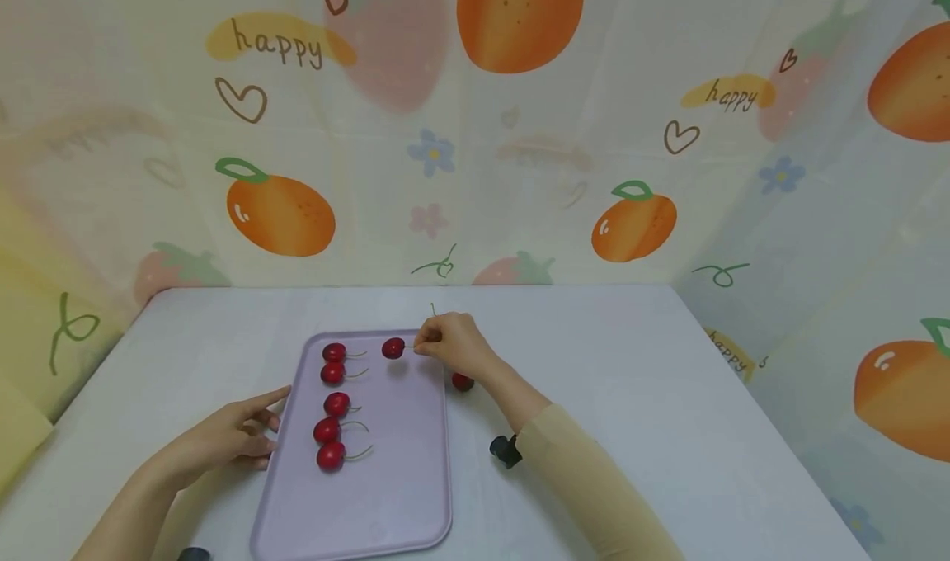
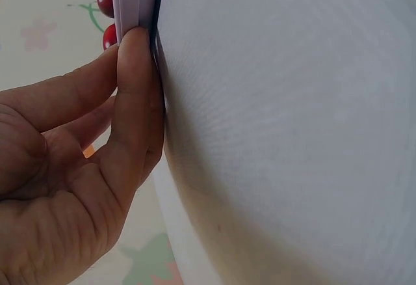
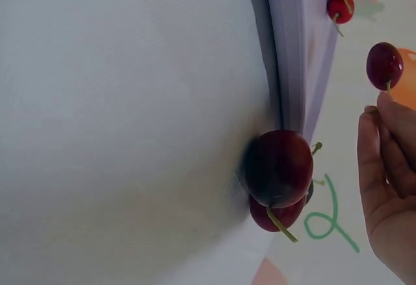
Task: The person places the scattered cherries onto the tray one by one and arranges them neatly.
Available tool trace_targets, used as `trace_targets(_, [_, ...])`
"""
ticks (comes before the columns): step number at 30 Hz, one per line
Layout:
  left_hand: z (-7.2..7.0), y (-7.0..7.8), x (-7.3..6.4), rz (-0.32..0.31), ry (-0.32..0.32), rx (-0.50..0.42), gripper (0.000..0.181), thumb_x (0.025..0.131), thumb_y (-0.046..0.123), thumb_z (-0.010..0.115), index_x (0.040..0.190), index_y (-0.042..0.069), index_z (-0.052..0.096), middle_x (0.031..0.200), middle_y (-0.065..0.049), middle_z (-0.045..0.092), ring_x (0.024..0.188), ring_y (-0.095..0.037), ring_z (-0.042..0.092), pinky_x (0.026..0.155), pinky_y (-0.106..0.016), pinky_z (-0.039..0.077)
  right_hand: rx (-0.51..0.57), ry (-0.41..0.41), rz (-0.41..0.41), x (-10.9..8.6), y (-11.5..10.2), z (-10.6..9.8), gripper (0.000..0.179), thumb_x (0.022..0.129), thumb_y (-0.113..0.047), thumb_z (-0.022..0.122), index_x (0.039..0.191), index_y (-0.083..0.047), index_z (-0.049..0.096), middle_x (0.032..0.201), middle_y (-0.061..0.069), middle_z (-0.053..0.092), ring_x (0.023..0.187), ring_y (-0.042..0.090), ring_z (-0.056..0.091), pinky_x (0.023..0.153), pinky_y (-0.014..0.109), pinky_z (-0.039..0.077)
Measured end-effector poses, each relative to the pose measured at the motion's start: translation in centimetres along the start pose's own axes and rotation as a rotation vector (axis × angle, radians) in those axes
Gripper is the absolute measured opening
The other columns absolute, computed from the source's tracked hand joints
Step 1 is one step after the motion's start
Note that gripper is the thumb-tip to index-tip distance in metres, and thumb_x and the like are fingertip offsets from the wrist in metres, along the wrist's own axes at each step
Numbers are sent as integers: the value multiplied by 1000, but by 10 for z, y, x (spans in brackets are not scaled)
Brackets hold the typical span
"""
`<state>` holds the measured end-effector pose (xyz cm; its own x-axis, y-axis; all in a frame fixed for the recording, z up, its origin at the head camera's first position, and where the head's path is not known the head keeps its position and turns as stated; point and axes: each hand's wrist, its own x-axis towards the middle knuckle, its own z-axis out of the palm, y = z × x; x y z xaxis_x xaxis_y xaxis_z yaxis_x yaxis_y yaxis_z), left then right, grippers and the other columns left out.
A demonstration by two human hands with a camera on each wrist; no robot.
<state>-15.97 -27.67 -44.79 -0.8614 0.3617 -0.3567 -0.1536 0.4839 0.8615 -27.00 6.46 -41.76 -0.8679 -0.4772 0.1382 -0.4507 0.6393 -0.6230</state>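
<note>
- Head view, nearest edge: a black object (image 1: pixel 195 554) shows at the bottom left, too cropped to identify.
- Beside the lilac tray (image 1: pixel 389 503), the left hand (image 1: pixel 226 439) touches its left edge with the fingertips, not wrapped around it. A harder push could slide the tray over the white table (image 1: pixel 594 338) and set the fruit rolling.
- On the tray's left half, five cherries (image 1: pixel 336 404) lie in an uneven column, stems towards the right. They look round and unsupported, so a tilt or knock would likely break up the line.
- Just outside the tray's right edge, loose cherries (image 3: pixel 279 168) sit below the right forearm; the hand partly hides them, so I cannot count them. A low sweep of the sleeve (image 1: pixel 586 470) might scatter them.
- Farther up, the right hand (image 1: pixel 456 342) pinches a single cherry (image 1: pixel 393 348) by its stem, holding it above the tray's far end. That thin stem is the weak point: it could slip or snap, dropping the fruit.
- Behind everything hangs a fruit-patterned cloth (image 1: pixel 534 206).
</note>
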Motion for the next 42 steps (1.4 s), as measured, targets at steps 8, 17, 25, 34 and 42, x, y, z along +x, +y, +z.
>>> trace_targets(8, [0, 1, -1, 1, 0, 2, 81, 88, 0, 60, 154, -8, 13, 112, -20, 47, 80, -12, 57, 70, -24, 60, -5, -4, 6, 9, -1, 4, 7, 88, -16, 73, 88, -10, 75, 85, 2, 75, 74, 6, 59, 70, 16, 49])
trace_targets(17, [1, 2, -1, 17, -5, -11, 81, 87, 0, 60, 153, -8, 14, 112, -21, 46, 80, -12, 58, 70, -25, 60, -10, -17, 19, 13, 0, 14, 7, 88, -15, 73, 88, -9, 75, 86, 4, 75, 72, 5, 59, 69, 14, 48])
trace_targets(25, [1, 1, -1, 13, -9, -12, 81, 88, 0, 60, 153, -9, 13, 112, -21, 46, 80, -12, 58, 71, -25, 60, 8, 3, 36, 16, 6, 23, 7, 88, -16, 73, 88, -9, 75, 86, 3, 75, 73, 4, 58, 70, 15, 48])
trace_targets(34, [1, 1, 0, 17, -9, -14, 80, 87, -1, 59, 153, -9, 13, 111, -20, 46, 78, -11, 58, 70, -24, 60, -16, 16, 49, 16, 8, 26, 6, 86, -16, 74, 87, -11, 76, 85, 2, 75, 72, 3, 57, 71, 15, 47])
trace_targets(42, [2, 2, -1, 14, -7, -8, 81, 86, -1, 58, 153, -9, 13, 112, -20, 46, 78, -11, 58, 69, -24, 59, -9, 16, 56, 16, 12, 29, 8, 86, -17, 75, 86, -9, 76, 84, 1, 75, 72, 3, 56, 70, 15, 47])
